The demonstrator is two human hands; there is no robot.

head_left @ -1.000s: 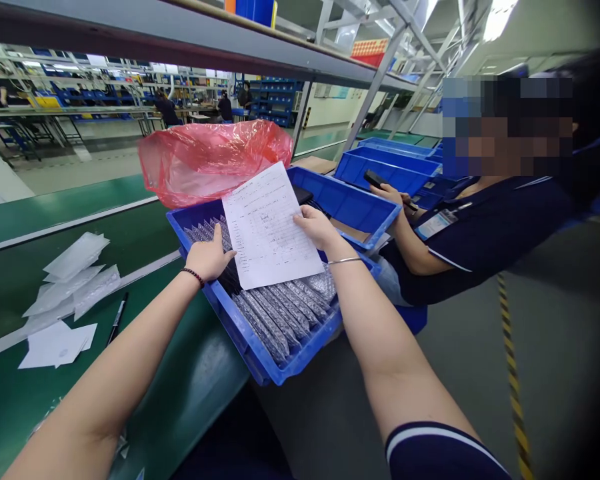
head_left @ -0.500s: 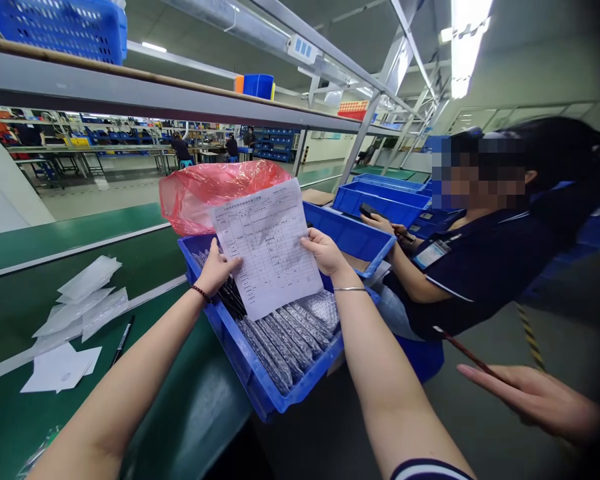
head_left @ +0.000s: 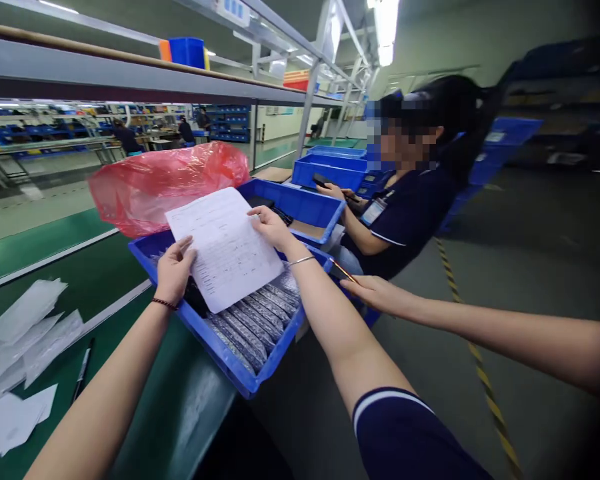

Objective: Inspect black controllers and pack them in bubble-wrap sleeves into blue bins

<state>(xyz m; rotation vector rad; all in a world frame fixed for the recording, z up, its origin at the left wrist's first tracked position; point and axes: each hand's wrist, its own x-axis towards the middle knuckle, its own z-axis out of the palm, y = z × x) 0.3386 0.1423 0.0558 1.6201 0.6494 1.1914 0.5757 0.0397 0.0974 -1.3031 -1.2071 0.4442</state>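
Observation:
A printed form (head_left: 230, 250), a white sheet with a table on it, is held by its two sides over a blue plastic bin (head_left: 230, 370). My left hand (head_left: 175, 267) pinches the left edge, thumb on top. At the upper right edge my right hand (head_left: 270, 227) grips the sheet. Under the paper, several bubble-wrapped packs (head_left: 245, 327) stand in a row inside the bin; the sheet hides part of them. A pink plastic bag (head_left: 175, 183) bulges up behind the bin's far side.
Plastic sleeves (head_left: 25, 320), white paper slips (head_left: 15, 420) and a marker pen (head_left: 83, 370) lie on the green bench at left. Another person's hand (head_left: 375, 293) reaches in from the right with a thin pen-like stick. A seated co-worker (head_left: 405, 207) is beside more blue bins (head_left: 325, 173).
The view has swung right, so the bench items sit further left. The other person's hand with the stick has come closer to the bin. Both my hands still hold the sheet.

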